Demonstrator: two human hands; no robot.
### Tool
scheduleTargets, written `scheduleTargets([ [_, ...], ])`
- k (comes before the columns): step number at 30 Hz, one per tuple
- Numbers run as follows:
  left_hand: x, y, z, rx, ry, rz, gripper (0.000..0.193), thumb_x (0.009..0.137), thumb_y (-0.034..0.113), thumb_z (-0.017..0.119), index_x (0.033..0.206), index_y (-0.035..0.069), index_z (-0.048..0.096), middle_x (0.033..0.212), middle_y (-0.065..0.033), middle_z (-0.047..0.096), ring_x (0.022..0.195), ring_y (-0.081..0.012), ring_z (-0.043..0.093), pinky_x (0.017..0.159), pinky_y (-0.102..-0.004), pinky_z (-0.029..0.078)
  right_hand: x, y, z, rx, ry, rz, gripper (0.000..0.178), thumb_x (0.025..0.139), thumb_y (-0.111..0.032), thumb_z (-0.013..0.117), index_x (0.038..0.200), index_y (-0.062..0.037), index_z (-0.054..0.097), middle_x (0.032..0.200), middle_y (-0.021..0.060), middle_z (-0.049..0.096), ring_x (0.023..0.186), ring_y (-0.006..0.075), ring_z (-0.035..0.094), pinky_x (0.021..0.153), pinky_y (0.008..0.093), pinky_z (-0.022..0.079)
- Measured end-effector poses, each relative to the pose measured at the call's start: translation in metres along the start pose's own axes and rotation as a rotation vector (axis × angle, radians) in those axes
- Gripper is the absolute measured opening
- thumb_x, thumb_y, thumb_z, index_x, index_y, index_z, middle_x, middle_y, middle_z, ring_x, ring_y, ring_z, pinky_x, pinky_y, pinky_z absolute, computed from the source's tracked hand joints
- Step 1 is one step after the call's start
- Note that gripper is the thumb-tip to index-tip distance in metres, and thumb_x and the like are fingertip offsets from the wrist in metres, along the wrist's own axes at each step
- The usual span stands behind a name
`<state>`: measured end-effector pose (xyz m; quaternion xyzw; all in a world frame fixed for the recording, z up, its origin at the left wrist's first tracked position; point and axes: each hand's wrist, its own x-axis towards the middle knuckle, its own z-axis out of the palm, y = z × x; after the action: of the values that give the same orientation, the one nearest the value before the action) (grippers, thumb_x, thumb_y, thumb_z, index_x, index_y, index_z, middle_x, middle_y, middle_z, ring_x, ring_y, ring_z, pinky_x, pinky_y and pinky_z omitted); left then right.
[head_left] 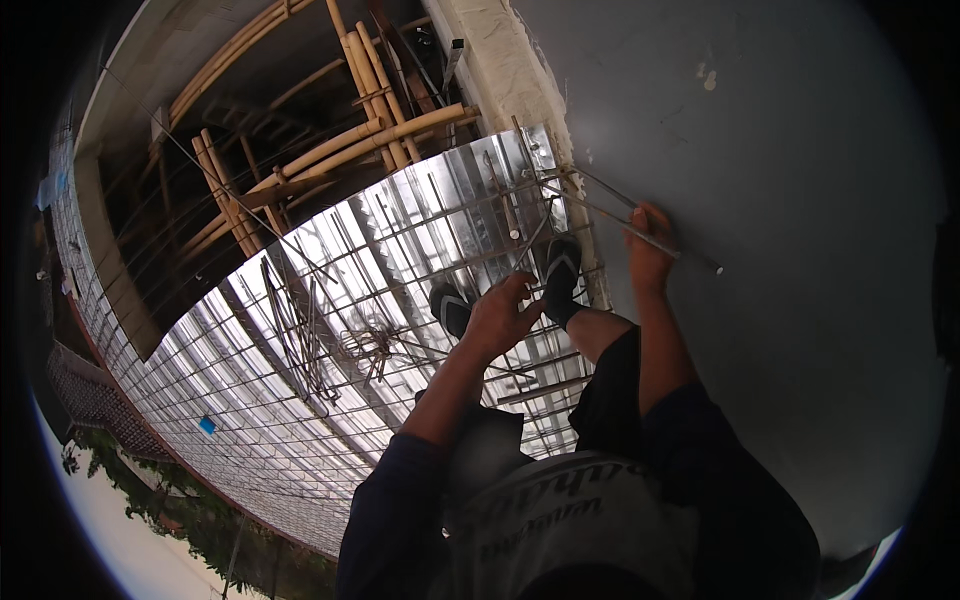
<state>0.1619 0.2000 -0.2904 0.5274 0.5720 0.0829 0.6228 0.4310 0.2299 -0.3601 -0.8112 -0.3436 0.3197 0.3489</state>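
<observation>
My right hand [652,245] is closed round thin metal rods beside the grey wall. One steel bar [703,261] runs past its fingers, with a cut end sticking out to the right; a second thin rod [608,188] slants down into the fingers. Whether these are loose bars or a tool's handles, I cannot make out. Lower and to the left, my left hand [497,318] has its fingers curled at the near end of a thin metal rod [534,235], which slants up toward the bar mesh by the wall. My dark shoes [562,265] stand on the mesh between the hands.
Steel bar mesh [440,215] lies over shiny corrugated metal sheets [335,235]. Bent bars [298,340] and a wire bundle [368,345] rest on it at left. Beyond the sheets' edge is an opening with bamboo poles [370,80]. A smooth grey wall [790,250] rises at right.
</observation>
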Motion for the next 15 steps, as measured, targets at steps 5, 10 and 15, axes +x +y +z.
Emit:
scheduleTargets([
  [5,0.091,0.040,0.042,0.111,0.105,0.257,0.058,0.078,0.020,0.069,0.129,0.010,0.045,0.124,-0.0180,0.050,0.115,-0.0358,0.050,0.098,-0.0453,0.040,0.007,-0.035,-0.002,-0.229,-0.081,-0.135,0.029,0.095,-0.025,0.055,0.108,0.0005,0.060,0.083,0.0097,0.063,0.076,0.0172,0.061,0.072,0.0300,0.049],
  [10,0.143,0.036,0.083,0.103,0.220,0.555,0.048,0.076,0.015,0.068,0.120,0.008,0.050,0.121,-0.0183,0.053,0.115,-0.0356,0.051,0.098,-0.0474,0.038,0.014,-0.044,-0.001,-0.251,-0.151,-0.113,0.030,0.095,-0.028,0.055,0.106,-0.0007,0.060,0.081,0.0106,0.064,0.076,0.0174,0.062,0.073,0.0303,0.049],
  [15,0.172,0.031,0.081,0.154,-0.027,0.415,0.031,0.077,0.010,0.063,0.106,0.007,0.051,0.104,-0.0170,0.061,0.104,-0.0393,0.056,0.085,-0.0476,0.044,0.016,-0.052,0.004,-0.299,-0.175,-0.101,0.027,0.094,-0.026,0.056,0.105,-0.0022,0.061,0.082,0.0114,0.065,0.073,0.0176,0.062,0.070,0.0313,0.049],
])
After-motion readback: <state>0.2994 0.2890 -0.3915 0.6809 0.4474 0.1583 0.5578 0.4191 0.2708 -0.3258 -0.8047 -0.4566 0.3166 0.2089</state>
